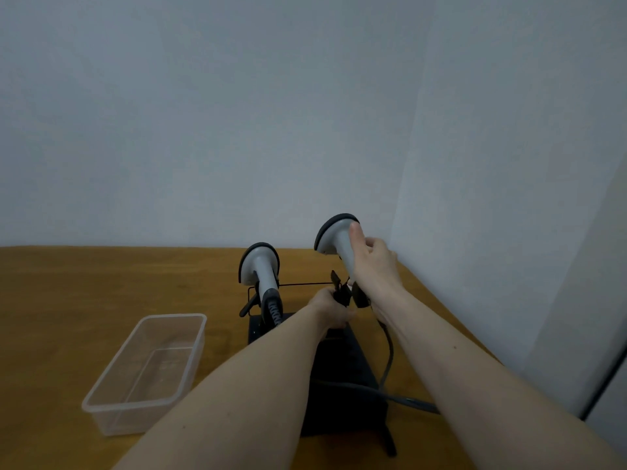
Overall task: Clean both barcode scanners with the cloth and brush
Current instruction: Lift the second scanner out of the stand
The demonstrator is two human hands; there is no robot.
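Note:
Two grey barcode scanners with black-rimmed heads are at the far side of the wooden table. The left scanner (259, 269) rests upright in a black wire stand (298, 285). My right hand (373, 266) grips the handle of the right scanner (334, 237) and holds it raised above the stand. Below it, my left hand (330, 308) is closed on a black holder piece (341, 288) of the stand. A dark cloth (342, 378) lies under my forearms. No brush can be made out.
A clear plastic tub (101, 407) stands at the near left of the table (84, 293). A grey cable (390, 354) runs down from the right scanner across the cloth. Grey walls meet close behind and to the right of the stand.

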